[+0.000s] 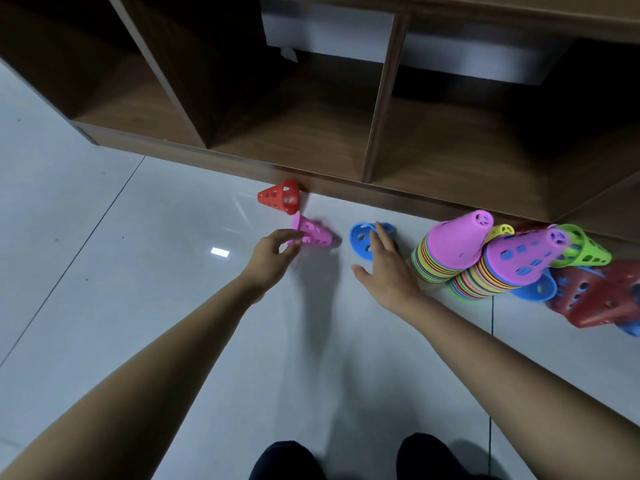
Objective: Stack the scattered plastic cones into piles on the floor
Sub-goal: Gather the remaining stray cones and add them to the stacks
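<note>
Pink cone (313, 233): on its side on the floor (138, 306), blurred, just below the red cone (280, 197).
Left hand (273, 252): your thumb and curled fingers pinch its wide rim.
Blue cone (360, 242): on its side, between the pink one and the piles.
Right hand (384, 268): fingers straight, tips resting on the blue cone, gripping nothing.
Piles: left pile (446, 258) and right pile (512, 268), both pink-topped, touching, before the shelf (384, 98).

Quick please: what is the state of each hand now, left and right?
Left hand: fingers curled, pinching the pink cone, which lies on its side.
Right hand: open, straight fingers reaching onto the blue cone, not gripping it.
</note>
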